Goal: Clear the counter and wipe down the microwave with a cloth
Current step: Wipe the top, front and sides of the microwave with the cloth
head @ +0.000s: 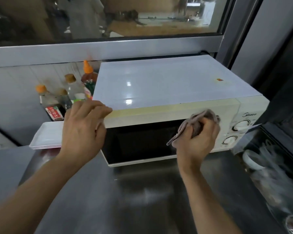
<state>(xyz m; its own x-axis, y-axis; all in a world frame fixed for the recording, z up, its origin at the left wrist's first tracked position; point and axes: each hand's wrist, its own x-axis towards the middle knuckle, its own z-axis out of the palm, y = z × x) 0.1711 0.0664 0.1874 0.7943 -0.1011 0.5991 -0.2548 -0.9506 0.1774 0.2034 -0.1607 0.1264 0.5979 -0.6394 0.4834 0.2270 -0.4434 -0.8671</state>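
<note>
A white microwave (167, 81) with a dark door window stands on the steel counter (125, 200) in the middle of the head view. My right hand (200, 137) grips a bunched grey cloth (198, 120) and presses it against the upper right of the door front, just left of the two control knobs. My left hand (83, 127) rests on the microwave's top left front corner, fingers bent over the edge.
Several sauce bottles (69, 95) crowd the counter left of the microwave, with a stack of white trays (46, 135) in front of them. A white bowl (250, 161) and blurred glassware sit at the right. A window runs behind.
</note>
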